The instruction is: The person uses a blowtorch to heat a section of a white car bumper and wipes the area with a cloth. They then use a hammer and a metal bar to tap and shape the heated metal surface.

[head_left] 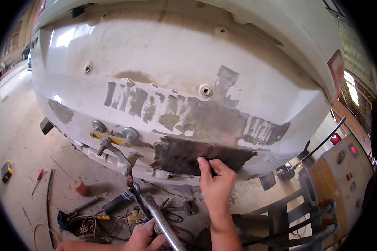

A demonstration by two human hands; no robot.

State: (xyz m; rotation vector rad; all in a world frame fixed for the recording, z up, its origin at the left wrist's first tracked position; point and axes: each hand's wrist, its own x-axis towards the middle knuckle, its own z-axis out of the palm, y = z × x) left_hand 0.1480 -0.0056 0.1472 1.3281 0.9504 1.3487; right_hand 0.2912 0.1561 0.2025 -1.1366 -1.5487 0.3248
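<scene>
A white vehicle rear panel (pixel 155 46) fills the upper view, with sanded grey strips across its middle. Low on it is a dark bare-metal patch (pixel 184 155). My right hand (pixel 217 180) is at this patch, thumb and fingers pinched together; anything between them is too small to make out. To the left, a pulling tool with a yellow crossbar (pixel 110 138) and two round grey pads rests against the panel. A metal linkage hangs from it toward a silver metal bar (pixel 161 224). My left hand (pixel 144 237) is closed around the bar's lower part, its fingers partly hidden.
At right stands a machine (pixel 339 184) with a red display and black cables. On the floor lie an angle grinder (pixel 115 203), a hammer (pixel 188 207), a red screwdriver (pixel 37 181), a yellow-black tape measure (pixel 6 171) and a container of small pieces (pixel 86 227).
</scene>
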